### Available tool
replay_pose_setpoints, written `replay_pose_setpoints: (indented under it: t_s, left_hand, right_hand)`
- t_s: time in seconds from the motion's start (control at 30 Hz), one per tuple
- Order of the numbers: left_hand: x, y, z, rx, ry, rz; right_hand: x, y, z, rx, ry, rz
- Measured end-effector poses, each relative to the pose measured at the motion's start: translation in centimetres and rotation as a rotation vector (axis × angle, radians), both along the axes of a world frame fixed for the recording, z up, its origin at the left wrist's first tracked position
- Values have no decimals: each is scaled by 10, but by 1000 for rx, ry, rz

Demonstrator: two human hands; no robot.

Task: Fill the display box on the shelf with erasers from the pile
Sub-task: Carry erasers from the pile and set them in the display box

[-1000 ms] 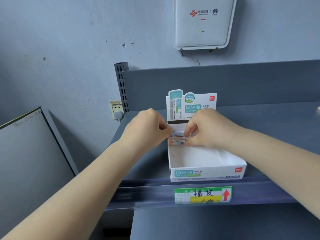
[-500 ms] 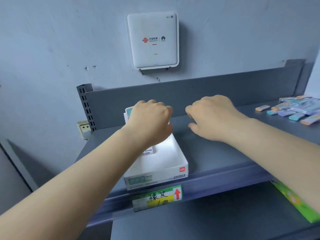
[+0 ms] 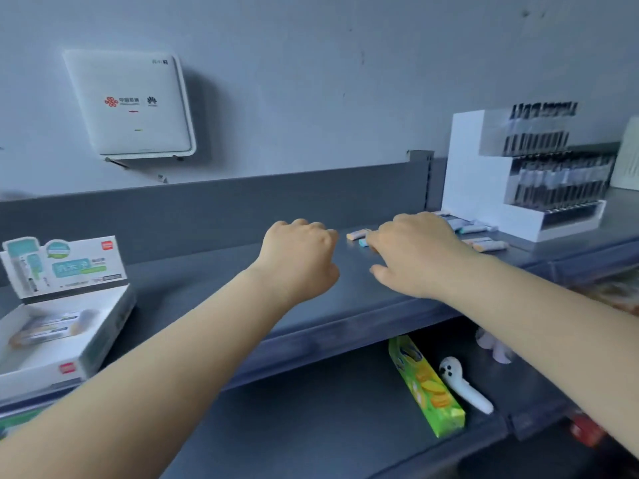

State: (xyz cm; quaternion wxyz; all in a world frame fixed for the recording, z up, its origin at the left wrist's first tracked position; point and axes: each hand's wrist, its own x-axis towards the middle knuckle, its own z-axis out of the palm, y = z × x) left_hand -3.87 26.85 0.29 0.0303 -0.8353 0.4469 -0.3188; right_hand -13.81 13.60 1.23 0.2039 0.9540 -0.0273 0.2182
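Grey shelf runs under both my arms. Down below my right arm, on the lower shelf, lie a green box and a little white toy. My left hand hangs over the shelf, its grip curled loosely closed with nothing in it. My right hand is just beside it, grip spread open and empty, fingertips near the first erasers of the pile. More of the pile pokes out behind my right hand. Far to the left of my left hand sits the display box, with a few erasers inside. Past my right hand stands a white pen rack. On the wall hangs a white router.
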Motion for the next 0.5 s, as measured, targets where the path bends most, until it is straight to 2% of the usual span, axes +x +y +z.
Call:
replay_pose_setpoints:
  t_s: [0.23,0.5]
  left_hand:
    - [-30,-81,-11,0,83,-41]
    - [-24,-154,-11,15,236,-43]
  right_hand:
    - [-40,-90,-7,75,3,-37]
    - [-50,-178,-17,193,42,-110]
